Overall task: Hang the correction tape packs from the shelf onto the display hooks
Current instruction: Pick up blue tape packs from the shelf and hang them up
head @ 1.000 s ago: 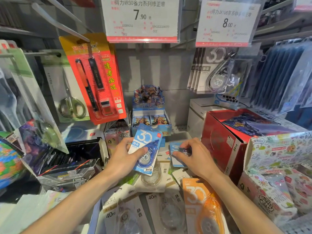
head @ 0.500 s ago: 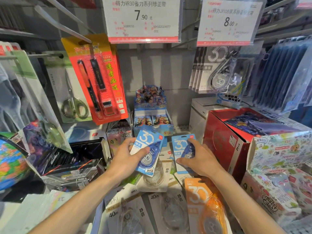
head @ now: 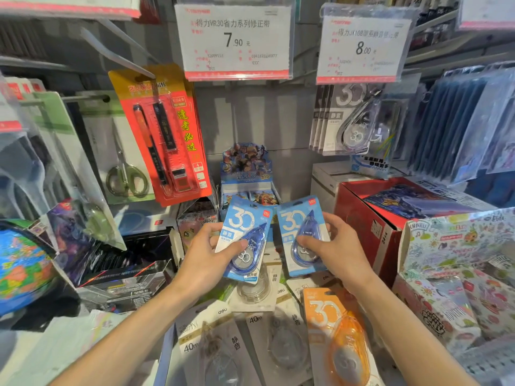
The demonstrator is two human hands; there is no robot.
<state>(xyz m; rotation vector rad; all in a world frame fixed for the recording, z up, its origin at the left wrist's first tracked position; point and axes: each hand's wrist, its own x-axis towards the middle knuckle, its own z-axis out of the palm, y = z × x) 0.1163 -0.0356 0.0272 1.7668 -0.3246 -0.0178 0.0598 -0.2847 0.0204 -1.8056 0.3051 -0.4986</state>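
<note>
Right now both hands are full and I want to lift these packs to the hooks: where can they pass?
The left hand and right hand each hold a blue pack. Open room lies straight up, along the grey back panel between the red pen card and the hanging grey packs. The shelf below is crowded: the orange pack and grey ones overlap.

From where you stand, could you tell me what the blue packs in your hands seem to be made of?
Both the left blue pack and the right blue pack look like glossy printed card backing with a clear plastic blister over a translucent blue plastic dispenser; highlights glint on the blisters. Card thickness can't be judged.
</note>
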